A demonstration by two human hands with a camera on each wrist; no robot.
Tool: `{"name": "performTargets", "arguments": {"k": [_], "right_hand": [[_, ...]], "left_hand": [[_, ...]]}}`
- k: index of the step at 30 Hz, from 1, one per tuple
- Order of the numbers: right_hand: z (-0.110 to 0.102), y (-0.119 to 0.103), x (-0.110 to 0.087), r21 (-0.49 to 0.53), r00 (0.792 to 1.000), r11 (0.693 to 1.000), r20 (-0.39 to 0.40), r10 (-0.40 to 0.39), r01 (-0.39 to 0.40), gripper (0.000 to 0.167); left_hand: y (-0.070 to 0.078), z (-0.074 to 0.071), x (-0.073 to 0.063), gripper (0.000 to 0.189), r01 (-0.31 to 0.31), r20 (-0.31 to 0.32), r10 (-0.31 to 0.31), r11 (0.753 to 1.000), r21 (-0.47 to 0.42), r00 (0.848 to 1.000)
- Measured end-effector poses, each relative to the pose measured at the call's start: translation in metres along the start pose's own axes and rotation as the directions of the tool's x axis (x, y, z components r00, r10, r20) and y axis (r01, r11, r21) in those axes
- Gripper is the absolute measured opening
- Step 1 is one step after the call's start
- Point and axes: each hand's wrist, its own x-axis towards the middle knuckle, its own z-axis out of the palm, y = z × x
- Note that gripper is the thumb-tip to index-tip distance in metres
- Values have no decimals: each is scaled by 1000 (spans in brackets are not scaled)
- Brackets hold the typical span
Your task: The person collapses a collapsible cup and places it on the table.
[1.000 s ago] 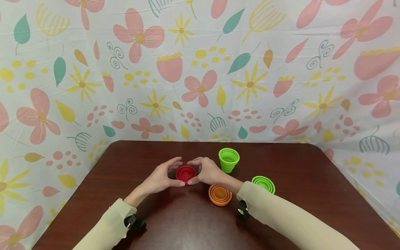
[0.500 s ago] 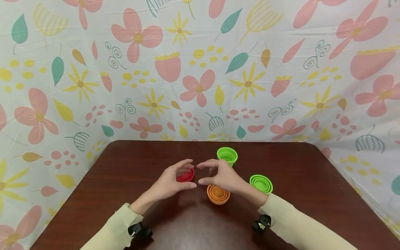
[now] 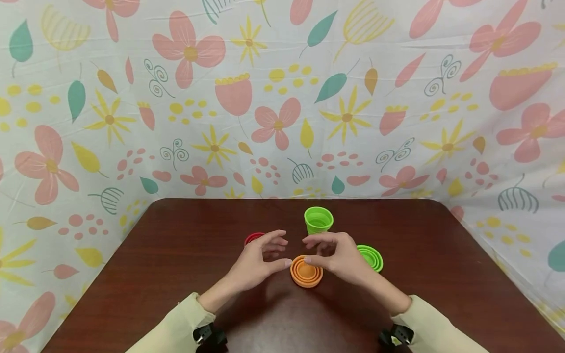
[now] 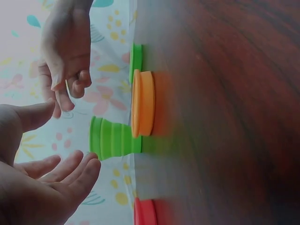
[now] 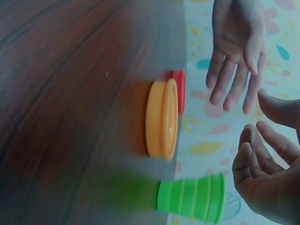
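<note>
An orange collapsible cup [image 3: 306, 272], pressed flat into rings, lies on the table between and below my hands. My left hand [image 3: 253, 267] hovers at its left with fingers spread and loosely bent, holding nothing. Over its right side hangs my right hand [image 3: 346, 260], also holding nothing, its thumb overlapping the cup's rim in the head view. Both wrist views show air between the hands and the orange cup [image 4: 144, 103]. A red collapsed cup [image 3: 253, 237] sits behind my left hand, mostly hidden. The green collapsed cup [image 3: 371, 258] is partly covered by my right hand.
A green cup [image 3: 318, 220], pulled up to full height, stands behind the orange one. The dark wooden table [image 3: 190, 220] ends at the back against a floral cloth [image 3: 273, 98]. Black wrist cameras [image 3: 209, 337] hang beneath both sleeves.
Both hands have left the red cup and moved right and toward me, now above the orange cup. They have drawn further apart. The cups stay in place.
</note>
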Motion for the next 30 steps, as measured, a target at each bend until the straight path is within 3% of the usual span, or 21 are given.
{"name": "performTargets", "arguments": {"k": [6,14,24,30], "right_hand": [[-26,19,-2,-87,996,995,-77,37,-44,38],[-58,48,10,-146,984,978,-117,132,-149,59],[-68,66,40,-103,978,973,1,210,-208,72],[-62,65,48,-13,973,974,37,228,-227,72]], "left_hand": [[-2,6,17,64,-3,-36,2,1000,-20,999],[-10,11,51,68,29,-41,-29,1000,-1,999],[-15,23,93,76,99,8,-100,991,89,995],[-18,28,102,69,84,29,-85,995,50,996]]}}
